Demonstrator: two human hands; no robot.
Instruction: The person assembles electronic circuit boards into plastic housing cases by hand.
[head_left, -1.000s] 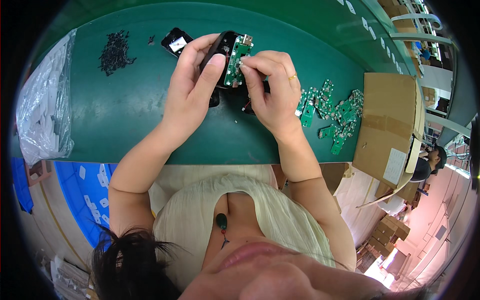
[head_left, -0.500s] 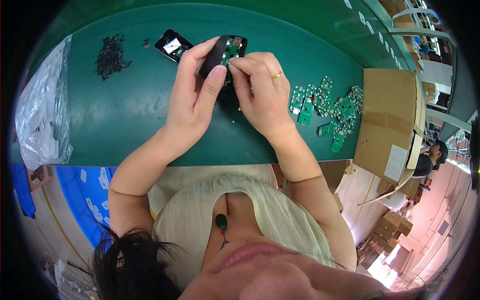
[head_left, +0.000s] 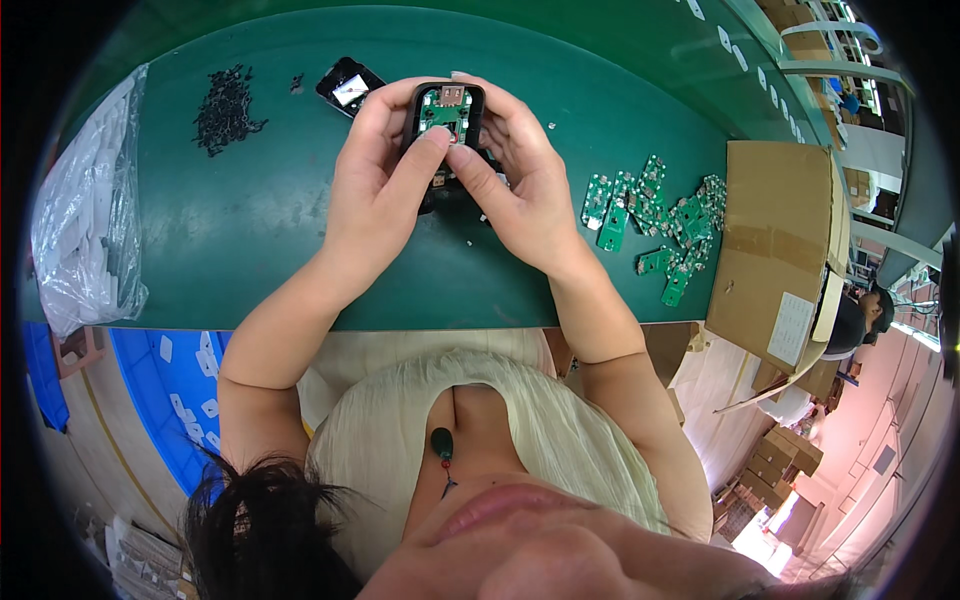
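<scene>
Two bare hands hold one black casing (head_left: 478,103) between them, above the bench (head_left: 270,230) and in front of the person's chest. The fingers of the left hand (head_left: 385,180) wrap its left side and those of the right hand (head_left: 520,180) its right side; both thumbs bear down on the single green circuit board (head_left: 438,108) set in it. One metal port shows at the board's far end. Below the hands lies something dark, too covered to count.

A second black casing (head_left: 345,84), with one white patch, lies just beside the left hand. Farther left are one heap of thin black pieces (head_left: 225,110), too tangled to count, and one small black cluster (head_left: 297,84). One clear plastic bag (head_left: 90,220) of white parts sits at the left end.

To the right lie overlapping loose circuit boards (head_left: 612,230), at least seven, next to one cardboard box (head_left: 765,230) bearing one white label. One blue bin (head_left: 140,375) at lower left contains at least five white pieces.
</scene>
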